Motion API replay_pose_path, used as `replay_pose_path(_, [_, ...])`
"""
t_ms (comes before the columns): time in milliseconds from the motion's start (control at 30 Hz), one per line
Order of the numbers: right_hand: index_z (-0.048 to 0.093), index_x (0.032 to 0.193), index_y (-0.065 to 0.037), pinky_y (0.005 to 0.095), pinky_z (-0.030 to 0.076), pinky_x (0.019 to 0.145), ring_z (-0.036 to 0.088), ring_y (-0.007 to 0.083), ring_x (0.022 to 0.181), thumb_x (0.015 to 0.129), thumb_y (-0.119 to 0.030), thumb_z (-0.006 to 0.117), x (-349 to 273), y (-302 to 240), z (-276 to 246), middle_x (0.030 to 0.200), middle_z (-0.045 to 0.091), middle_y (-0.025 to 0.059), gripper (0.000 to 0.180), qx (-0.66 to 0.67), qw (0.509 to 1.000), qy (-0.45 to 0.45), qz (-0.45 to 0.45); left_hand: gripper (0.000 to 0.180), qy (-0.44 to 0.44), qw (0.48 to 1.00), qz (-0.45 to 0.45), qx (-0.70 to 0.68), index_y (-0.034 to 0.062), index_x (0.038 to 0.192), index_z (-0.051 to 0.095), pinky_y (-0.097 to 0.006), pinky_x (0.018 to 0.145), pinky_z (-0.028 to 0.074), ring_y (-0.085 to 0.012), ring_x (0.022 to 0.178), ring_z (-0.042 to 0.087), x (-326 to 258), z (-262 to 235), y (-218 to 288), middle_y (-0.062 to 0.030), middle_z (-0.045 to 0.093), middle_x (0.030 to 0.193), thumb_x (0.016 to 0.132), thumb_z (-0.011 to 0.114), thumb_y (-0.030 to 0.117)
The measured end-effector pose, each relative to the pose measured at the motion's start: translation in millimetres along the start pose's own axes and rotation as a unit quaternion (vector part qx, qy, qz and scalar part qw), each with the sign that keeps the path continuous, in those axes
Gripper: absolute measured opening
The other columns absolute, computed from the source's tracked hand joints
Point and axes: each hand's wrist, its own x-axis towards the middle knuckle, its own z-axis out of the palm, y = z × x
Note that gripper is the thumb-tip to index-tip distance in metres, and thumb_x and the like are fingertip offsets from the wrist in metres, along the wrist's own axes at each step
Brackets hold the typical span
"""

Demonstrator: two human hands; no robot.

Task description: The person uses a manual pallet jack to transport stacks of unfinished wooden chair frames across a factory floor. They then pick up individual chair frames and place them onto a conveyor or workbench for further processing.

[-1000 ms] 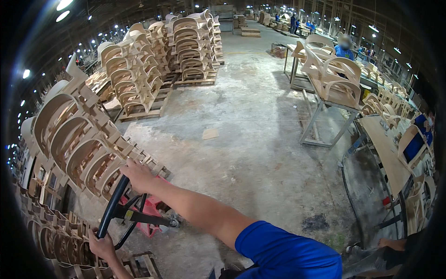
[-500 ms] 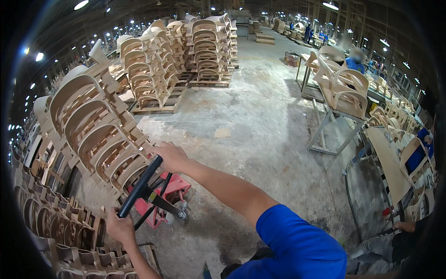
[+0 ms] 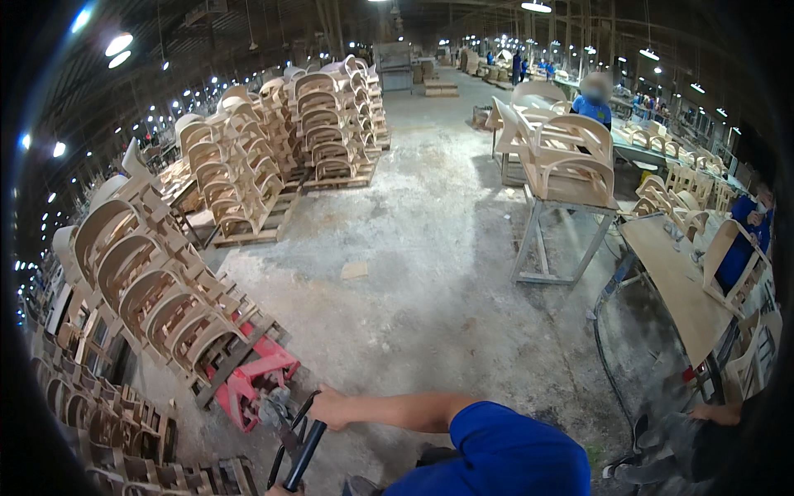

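At the bottom of the head view I hold the black handle of a red pallet jack. My right hand is closed around its upper end, with my arm stretched out to the left. Only a sliver of my left hand shows at the lower edge, closed on the handle's near end. The jack's red body sits at the end of a wooden pallet bearing a leaning-looking stack of curved wooden chair frames.
More chair-frame stacks stand on pallets at the far left, others at the near left. On the right are a metal-legged table with chair frames, a board-topped bench, a dark hose and co-workers. A flat scrap lies on the concrete floor.
The handle and both my hands have moved lower in view, nearer to me. More of the jack's red body shows, and my view has tilted up and turned slightly right.
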Motion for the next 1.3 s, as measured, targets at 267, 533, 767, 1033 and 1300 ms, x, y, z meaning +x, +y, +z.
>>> replay_pose_path(267, [0.078,0.094,-0.014,0.0606,0.041,0.102,0.069,0.0298,0.109,0.077,-0.019,0.077,-76,19,74,0.100,0.076,0.0089,0.018,0.018,0.994,-0.105,-0.009,0.060,-0.022,1.000,0.011,0.017,0.0033,0.087,0.077,-0.053,0.074,0.059,-0.0441,0.081,0.074,-64,69,72,-0.0242,0.074,0.081,0.090,0.066,0.062])
replay_pose_path(533, [0.072,0.105,-0.013,0.0653,0.039,0.104,0.060,0.0286,0.122,0.081,-0.015,0.075,-103,102,69,0.115,0.069,0.0079,0.025,0.062,0.992,-0.104,-0.031,0.066,-0.156,0.981,-0.102,-0.044,-0.0021,0.103,0.077,-0.053,0.082,0.058,-0.0465,0.095,0.073,-39,73,154,-0.0288,0.075,0.095,0.084,0.071,0.060])
replay_pose_path(767, [0.070,0.104,-0.013,0.0577,0.048,0.093,0.056,0.0283,0.122,0.077,-0.010,0.078,-84,233,20,0.112,0.065,0.0066,0.028,0.113,0.987,-0.083,-0.082,0.077,-0.262,0.950,-0.111,-0.129,-0.0044,0.114,0.074,-0.053,0.090,0.055,-0.0492,0.108,0.069,44,33,265,-0.0343,0.071,0.105,0.083,0.069,0.066])
replay_pose_path(1033, [0.067,0.098,-0.010,0.0500,0.053,0.083,0.053,0.0305,0.121,0.071,-0.009,0.077,-43,434,-41,0.115,0.060,0.0087,0.029,0.122,0.986,0.003,-0.117,0.066,-0.288,0.918,-0.121,-0.245,0.0001,0.109,0.077,-0.049,0.091,0.054,-0.0403,0.100,0.072,226,-10,456,-0.0260,0.075,0.100,0.085,0.072,0.061])
replay_pose_path(1300, [0.061,0.106,-0.007,0.0468,0.053,0.081,0.048,0.0315,0.118,0.068,-0.010,0.076,17,609,-57,0.117,0.053,0.0109,0.041,0.200,0.940,0.162,-0.223,0.060,-0.281,0.931,-0.032,-0.228,-0.0001,0.107,0.076,-0.049,0.086,0.054,-0.0386,0.094,0.071,456,-3,639,-0.0240,0.074,0.096,0.084,0.073,0.055])
